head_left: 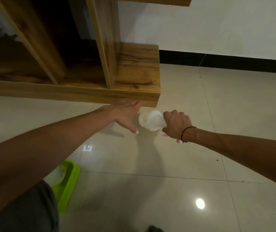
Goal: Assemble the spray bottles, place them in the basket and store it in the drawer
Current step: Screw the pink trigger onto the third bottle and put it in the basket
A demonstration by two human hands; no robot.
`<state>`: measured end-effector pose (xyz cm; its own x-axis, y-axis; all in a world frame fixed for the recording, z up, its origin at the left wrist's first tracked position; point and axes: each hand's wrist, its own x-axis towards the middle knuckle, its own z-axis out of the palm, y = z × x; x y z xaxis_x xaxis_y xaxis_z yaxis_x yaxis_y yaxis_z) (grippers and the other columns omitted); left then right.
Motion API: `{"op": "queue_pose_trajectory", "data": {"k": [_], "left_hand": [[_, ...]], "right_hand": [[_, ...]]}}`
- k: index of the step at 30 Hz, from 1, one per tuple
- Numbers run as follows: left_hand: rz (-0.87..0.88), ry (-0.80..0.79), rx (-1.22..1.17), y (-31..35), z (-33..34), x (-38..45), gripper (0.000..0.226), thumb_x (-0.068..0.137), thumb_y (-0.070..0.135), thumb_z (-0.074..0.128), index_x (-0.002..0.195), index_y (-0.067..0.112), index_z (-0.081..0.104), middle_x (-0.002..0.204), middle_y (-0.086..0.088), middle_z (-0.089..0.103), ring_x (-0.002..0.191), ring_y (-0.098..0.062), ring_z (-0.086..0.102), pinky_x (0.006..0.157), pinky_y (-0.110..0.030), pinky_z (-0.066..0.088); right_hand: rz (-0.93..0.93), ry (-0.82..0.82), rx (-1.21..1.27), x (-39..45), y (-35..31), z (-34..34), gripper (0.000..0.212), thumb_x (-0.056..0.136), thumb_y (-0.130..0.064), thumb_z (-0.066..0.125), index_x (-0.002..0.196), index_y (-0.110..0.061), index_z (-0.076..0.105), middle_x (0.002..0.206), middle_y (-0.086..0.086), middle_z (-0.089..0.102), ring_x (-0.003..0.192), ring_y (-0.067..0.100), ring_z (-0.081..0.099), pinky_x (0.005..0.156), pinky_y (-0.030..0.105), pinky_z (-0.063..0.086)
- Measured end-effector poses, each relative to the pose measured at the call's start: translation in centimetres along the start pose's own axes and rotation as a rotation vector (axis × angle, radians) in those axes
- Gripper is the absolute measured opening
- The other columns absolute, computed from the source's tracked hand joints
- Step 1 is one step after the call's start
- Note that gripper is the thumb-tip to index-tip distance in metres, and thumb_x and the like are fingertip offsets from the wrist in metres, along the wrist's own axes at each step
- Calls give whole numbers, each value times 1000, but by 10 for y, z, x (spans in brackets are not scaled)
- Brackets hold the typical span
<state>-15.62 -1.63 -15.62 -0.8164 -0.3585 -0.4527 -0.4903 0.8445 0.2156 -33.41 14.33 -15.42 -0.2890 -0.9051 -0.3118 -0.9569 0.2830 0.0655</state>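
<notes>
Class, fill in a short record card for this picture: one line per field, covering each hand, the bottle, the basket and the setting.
right hand: closed around the neck end of the bottle
left hand: open, fingers spread, beside the bottle
bottle: white, tilted, held above the floor
basket: green, on the floor, holds something white
setting: tiled floor by a wooden cabinet

The pale beige tiled floor [175, 164] is glossy, mirroring lamps. The brown cabinet [139, 71] is grained wood with a smooth, faintly satin face. The white translucent plastic spray bottle [149, 120] looks frosted and matt. The lime-green plastic basket [68, 180] has a smooth, slightly shiny wall.
</notes>
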Motion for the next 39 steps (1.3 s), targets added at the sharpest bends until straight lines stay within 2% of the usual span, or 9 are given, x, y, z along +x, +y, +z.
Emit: {"op": "queue_pose_trajectory", "data": {"k": [5, 11, 16, 20, 24, 28, 30, 33, 39], "left_hand": [[-26, -25, -8, -23, 22, -44, 125, 63, 69, 87, 161, 36, 17, 160, 7, 40, 140, -21, 45, 103, -50, 50], [-125, 112, -103, -64, 22, -105, 102, 53, 66, 90, 137, 46, 36, 129, 14, 61, 112, -17, 61, 80, -36, 49], [-106, 222, -5, -80, 19, -147, 95, 52, 63, 90, 128, 38, 40, 125, 16, 60, 105, -18, 62, 71, -35, 40], [-182, 279, -22, -101, 25, -183, 101, 50, 68, 88, 131, 35, 38, 128, 13, 59, 109, -19, 63, 74, -41, 51], [-229, 183, -138, -123, 24, -212, 111, 47, 68, 94, 134, 36, 34, 125, 10, 59, 105, -19, 62, 75, -39, 52], [-241, 101, -294, -141, 25, -236, 104, 57, 61, 97, 140, 36, 38, 121, 15, 61, 106, -12, 61, 76, -27, 49], [-247, 116, -332, -149, 23, -248, 98, 64, 56, 96, 142, 34, 41, 123, 15, 60, 108, -11, 60, 79, -20, 48], [-281, 181, -342, -163, 23, -264, 98, 63, 57, 95, 141, 33, 41, 123, 11, 62, 107, -14, 62, 83, -29, 52], [-385, 312, -391, -183, 29, -302, 103, 61, 63, 94, 141, 29, 38, 118, 6, 64, 99, -16, 64, 71, -18, 46]], "right_hand": [[-333, 68, 54, -6, -47, -19, 44, 89, -45, 76, 95, -18, 42, 92, 6, 63, 74, 29, 51, 65, 35, 40], [-595, 108, 163, 6, -97, -35, 45, 91, -55, 71, 90, -11, 59, 77, 2, 62, 71, 28, 59, 60, 33, 35], [-587, 52, 284, 18, -135, -45, 47, 80, -52, 83, 82, -7, 70, 73, 7, 66, 63, 21, 52, 53, 31, 30], [-570, -3, 340, 24, -174, -63, 47, 75, -55, 86, 79, -10, 75, 71, 6, 68, 63, 24, 57, 57, 41, 45], [-639, 18, 320, 23, -209, -75, 50, 73, -60, 83, 89, -13, 76, 74, 2, 68, 67, 22, 62, 65, 49, 58], [-691, 81, 322, 18, -233, -87, 50, 75, -56, 85, 98, -16, 68, 76, -3, 65, 67, 13, 58, 66, 42, 58], [-715, 124, 356, 17, -241, -95, 48, 74, -55, 87, 96, -16, 68, 80, -2, 68, 71, 14, 61, 66, 40, 58], [-714, 168, 466, 19, -254, -105, 40, 75, -50, 88, 93, -17, 72, 87, -4, 69, 76, 19, 67, 66, 38, 58], [-686, 199, 694, 28, -289, -124, 47, 76, -42, 86, 111, -16, 68, 108, 9, 69, 75, 19, 76, 79, 42, 66]]}}
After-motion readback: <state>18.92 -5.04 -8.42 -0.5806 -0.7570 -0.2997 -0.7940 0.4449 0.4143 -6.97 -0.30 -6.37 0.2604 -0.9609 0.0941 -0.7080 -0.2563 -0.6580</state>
